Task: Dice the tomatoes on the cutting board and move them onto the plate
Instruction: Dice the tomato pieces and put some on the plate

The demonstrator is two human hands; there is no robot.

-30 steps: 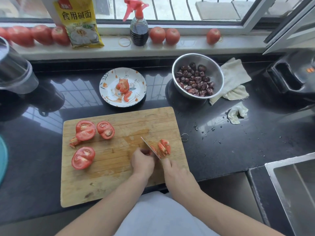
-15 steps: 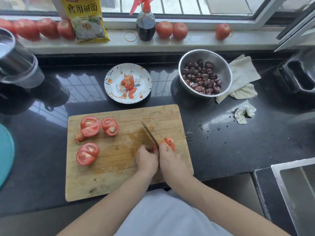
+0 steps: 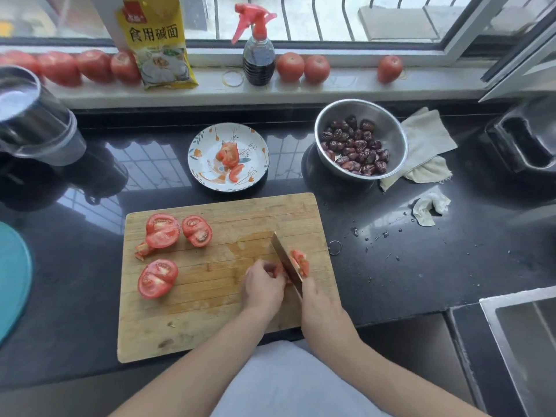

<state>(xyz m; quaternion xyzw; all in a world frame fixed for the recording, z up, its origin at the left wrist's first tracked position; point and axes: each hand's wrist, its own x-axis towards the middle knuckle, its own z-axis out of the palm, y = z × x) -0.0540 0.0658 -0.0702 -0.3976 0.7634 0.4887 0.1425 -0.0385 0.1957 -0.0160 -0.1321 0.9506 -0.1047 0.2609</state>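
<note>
Head view, the only one. Wooden cutting board [image 3: 210,296] lies on the black table [image 3: 421,266]; behind it the patterned plate [image 3: 197,155] already carries a few tomato pieces [image 3: 230,156]. The right hand [image 3: 322,305] is wrapped around the handle of a knife [image 3: 285,261], blade down through a tomato piece [image 3: 299,261] near the board's right edge. The left hand [image 3: 261,284], fingers curled, steadies the tomato on the blade's left side, fingertips close to the steel. Three cut tomato halves [image 3: 162,230] wait at the board's left end, well apart from the hands. Judgement on handling: the tomato is light, soft and wet — a juice stain marks the board [image 3: 246,239], so pieces are likely to slip and crush if squeezed. Best held by the skin side with knuckles tucked; cut pieces would probably move more safely scooped on the flat of the blade than pinched. Writing: the yellow packet [image 3: 156,40] on the windowsill reads 食用碱面; its small red logo is too blurred to read. The spray bottle [image 3: 258,58] shows no legible label. Whole tomatoes [image 3: 290,66] line the sill; a steel bowl [image 3: 388,130] of dark dried fruit stands right of the plate.
</note>
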